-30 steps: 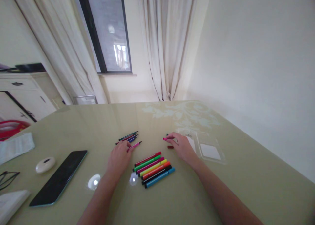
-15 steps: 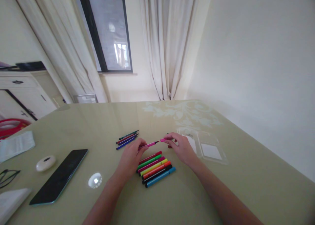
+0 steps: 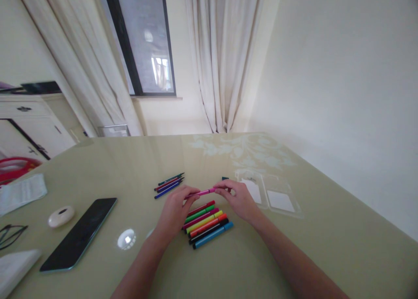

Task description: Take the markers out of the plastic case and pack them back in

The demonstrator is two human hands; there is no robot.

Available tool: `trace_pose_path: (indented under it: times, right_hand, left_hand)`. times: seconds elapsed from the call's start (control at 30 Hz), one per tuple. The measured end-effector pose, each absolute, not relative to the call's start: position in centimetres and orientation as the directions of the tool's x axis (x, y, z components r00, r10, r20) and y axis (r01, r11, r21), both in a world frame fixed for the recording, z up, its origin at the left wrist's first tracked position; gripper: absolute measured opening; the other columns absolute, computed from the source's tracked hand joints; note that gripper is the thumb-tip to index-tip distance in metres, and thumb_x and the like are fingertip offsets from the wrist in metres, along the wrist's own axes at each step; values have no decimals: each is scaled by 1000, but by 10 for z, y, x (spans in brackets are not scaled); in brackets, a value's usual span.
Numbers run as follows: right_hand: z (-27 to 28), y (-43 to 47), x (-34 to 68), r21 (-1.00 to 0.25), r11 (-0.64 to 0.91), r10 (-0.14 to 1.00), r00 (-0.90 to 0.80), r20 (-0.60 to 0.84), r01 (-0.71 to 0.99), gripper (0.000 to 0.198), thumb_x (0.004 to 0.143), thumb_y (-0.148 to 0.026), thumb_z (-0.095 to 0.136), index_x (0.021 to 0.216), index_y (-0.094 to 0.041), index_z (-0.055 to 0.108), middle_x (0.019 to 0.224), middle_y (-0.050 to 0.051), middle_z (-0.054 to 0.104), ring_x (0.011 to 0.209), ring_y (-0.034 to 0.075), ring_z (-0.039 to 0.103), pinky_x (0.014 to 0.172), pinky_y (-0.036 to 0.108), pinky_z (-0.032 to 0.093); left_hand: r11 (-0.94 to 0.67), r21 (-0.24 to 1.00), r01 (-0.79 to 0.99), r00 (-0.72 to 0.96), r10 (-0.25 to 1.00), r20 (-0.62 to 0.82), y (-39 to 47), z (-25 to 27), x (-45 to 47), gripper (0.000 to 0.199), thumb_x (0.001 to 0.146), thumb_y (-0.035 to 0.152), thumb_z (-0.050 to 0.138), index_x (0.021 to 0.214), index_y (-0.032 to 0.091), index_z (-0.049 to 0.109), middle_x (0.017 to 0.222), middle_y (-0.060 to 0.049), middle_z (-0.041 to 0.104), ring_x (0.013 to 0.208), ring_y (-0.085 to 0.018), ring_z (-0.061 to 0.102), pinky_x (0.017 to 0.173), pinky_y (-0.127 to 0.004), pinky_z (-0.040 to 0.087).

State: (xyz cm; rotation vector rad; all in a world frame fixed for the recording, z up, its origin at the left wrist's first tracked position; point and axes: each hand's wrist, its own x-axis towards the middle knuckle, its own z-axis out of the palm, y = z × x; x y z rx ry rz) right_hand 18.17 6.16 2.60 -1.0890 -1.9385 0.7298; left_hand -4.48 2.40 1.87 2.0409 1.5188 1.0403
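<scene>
A pink marker [image 3: 203,193] is held level above the table between my two hands. My left hand [image 3: 178,205] pinches its barrel. At the other end, my right hand [image 3: 235,197] grips the pink cap [image 3: 212,190], which now sits over the tip. Just below my hands lies a row of several capped markers, among them a red one [image 3: 202,208], a yellow one [image 3: 205,222] and a blue one [image 3: 213,236]. Beyond my left hand several uncapped markers [image 3: 168,185] lie side by side. A dark green cap [image 3: 225,178] shows past my right fingers; other caps there are mostly hidden.
A clear plastic case [image 3: 282,201] with white cards lies open to the right. On the left are a dark phone or tablet [image 3: 80,233], a round white case [image 3: 61,216], glasses [image 3: 12,236] and a face mask [image 3: 22,193]. A wall borders the table's right side.
My hands have come together, and the pink cap has moved left onto the marker's tip, which was bare before. The markers on the table have stayed in place.
</scene>
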Motion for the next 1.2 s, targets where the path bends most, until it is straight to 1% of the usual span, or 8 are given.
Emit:
trace_pose_path:
  times: [0.27,0.47,0.6,0.73,0.83,0.97,1.1,1.2]
  right_hand:
    - [27,59,180,-815,440,887,-322,329,378,17,91,-37,69,91,-25,81,84,2,79,73,18,66,69,29,49]
    - [30,57,180,-819,421,892,-341,297,390,17,92,-36,68,91,-25,81,84,2,79,75,19,68,69,29,50]
    - [27,67,189,-836,393,912,-277,302,382,23,96,-37,60,101,-24,79,91,3,79,81,20,70,71,30,53]
    - [23,79,206,-725,377,925,-193,327,577,16,92,-27,63,95,-21,78,93,5,78,85,21,70,80,33,53]
    - [21,83,214,-611,366,930,-254,265,702,10,87,-21,69,86,-20,79,91,6,76,89,22,68,87,35,49]
    - [18,83,213,-507,387,920,-357,160,770,9,84,-22,73,84,-22,81,101,7,73,100,24,65,91,35,47]
    - [17,81,210,-450,419,905,-401,140,789,13,85,-19,71,86,-23,82,103,7,72,101,24,64,94,36,46]
    - [16,79,208,-430,431,900,-411,144,793,15,85,-17,70,86,-24,82,103,6,72,102,23,63,94,36,45]
  left_hand:
    - [-348,713,609,143,932,333,22,17,-47,24,98,34,57,99,24,79,92,-3,77,83,-20,68,78,-30,52]
    - [-323,721,613,140,943,303,19,21,-43,23,96,36,59,99,24,78,93,-3,78,84,-21,69,78,-30,52]
    - [-285,705,650,154,957,245,20,25,-44,27,97,40,56,101,23,77,95,-4,77,83,-21,69,77,-30,51]
    - [-217,599,771,140,975,172,26,20,-56,29,95,38,55,97,20,78,98,-8,75,92,-24,67,84,-35,49]
    - [-179,549,816,164,983,78,28,16,-64,32,94,40,55,96,20,80,98,-8,73,92,-24,66,83,-34,47]
    - [-182,556,811,228,974,-13,27,19,-64,35,94,44,54,93,24,83,92,-6,72,85,-22,66,77,-32,44]
    - [-206,582,787,246,969,10,28,18,-66,36,94,43,52,95,24,82,93,-6,75,87,-23,67,79,-33,46]
    - [-145,579,802,100,989,109,35,12,-78,34,95,38,50,100,21,80,102,-7,76,95,-25,68,87,-35,50]
